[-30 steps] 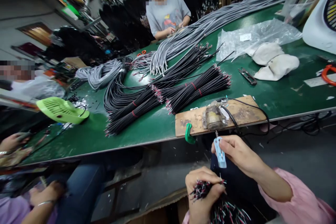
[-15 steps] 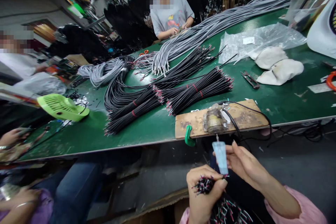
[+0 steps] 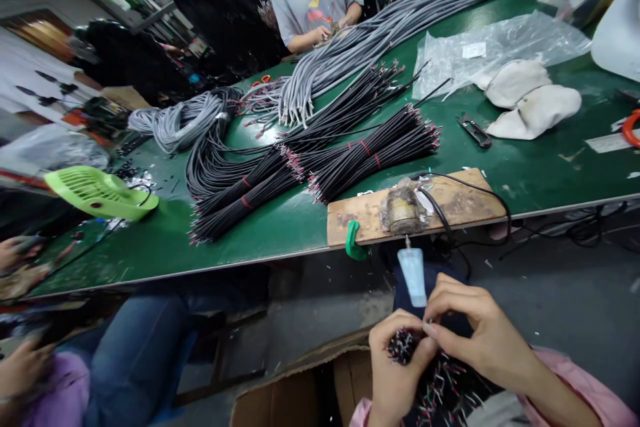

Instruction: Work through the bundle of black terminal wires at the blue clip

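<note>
My left hand [image 3: 400, 367] is wrapped around a bundle of thin black cables [image 3: 401, 345], whose stripped red and white wire ends point up out of the fist. Thumb and forefinger of my right hand [image 3: 470, 327] pinch a cable end beside my left thumb; the fingers mostly cover it. More loose cable ends [image 3: 445, 387] hang below both hands. Just above my fingers, a light-blue tapered piece [image 3: 413, 277] sticks out on the shaft of a small motor [image 3: 404, 210]. The motor is fixed to a wooden board [image 3: 350, 217] at the table edge.
Tied black cable bundles [image 3: 370, 153] and long grey cables [image 3: 350, 53] lie across the green table [image 3: 300, 227]. Snips [image 3: 474, 131], a white cloth item [image 3: 535, 103] and a green fan [image 3: 100, 192] are there too. A green clamp [image 3: 354, 240] grips the board. Co-workers sit opposite and left.
My right hand has moved from beside the light-blue piece down to my left thumb, and its fingers have closed into a pinch. The view has shifted slightly downward.
</note>
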`<state>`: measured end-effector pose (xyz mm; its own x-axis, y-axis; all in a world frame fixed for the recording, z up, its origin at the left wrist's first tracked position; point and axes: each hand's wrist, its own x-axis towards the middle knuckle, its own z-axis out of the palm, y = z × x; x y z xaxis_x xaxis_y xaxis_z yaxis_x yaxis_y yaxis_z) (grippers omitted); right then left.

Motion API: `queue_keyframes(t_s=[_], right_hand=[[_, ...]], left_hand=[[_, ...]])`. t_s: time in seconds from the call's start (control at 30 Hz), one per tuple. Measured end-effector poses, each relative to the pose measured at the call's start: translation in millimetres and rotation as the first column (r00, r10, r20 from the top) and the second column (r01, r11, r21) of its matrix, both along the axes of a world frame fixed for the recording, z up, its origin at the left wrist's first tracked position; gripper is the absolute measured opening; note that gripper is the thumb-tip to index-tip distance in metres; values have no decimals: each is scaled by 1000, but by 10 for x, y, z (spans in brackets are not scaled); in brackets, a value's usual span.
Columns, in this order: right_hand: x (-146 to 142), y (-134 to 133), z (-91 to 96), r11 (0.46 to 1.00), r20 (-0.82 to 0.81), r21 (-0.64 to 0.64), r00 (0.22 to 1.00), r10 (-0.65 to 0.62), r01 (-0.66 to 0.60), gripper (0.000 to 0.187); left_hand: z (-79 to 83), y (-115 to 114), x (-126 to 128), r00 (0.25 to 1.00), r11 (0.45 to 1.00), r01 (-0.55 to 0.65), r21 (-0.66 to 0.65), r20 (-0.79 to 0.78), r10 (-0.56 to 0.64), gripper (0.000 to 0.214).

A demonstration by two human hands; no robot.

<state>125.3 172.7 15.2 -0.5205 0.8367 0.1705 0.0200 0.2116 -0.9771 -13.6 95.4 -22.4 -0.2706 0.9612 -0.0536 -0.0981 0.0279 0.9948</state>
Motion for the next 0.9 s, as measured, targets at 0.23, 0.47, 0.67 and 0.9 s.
queue_keyframes(t_s=[0.23,0.47,0.67,0.9], right_hand=[[46,-19,-20,1000,19,20,1000,16,-16,14],[33,-38,-48,988,4,154,1000,-24,23,11],[59,-24,-94,991,-13,115,998,-64,65,10],[48,-56,-76,978,-9,192,997,-77,77,12]], left_hand=[[85,24,-72,1000,999,-26,-35,-3,26,13],[19,-32,-37,999,997,-44,-63,27,45,23],[19,-26,-55,997,996,-49,-77,48,53,25],[48,-5,-60,998,999,-45,-21,-35,45,17]])
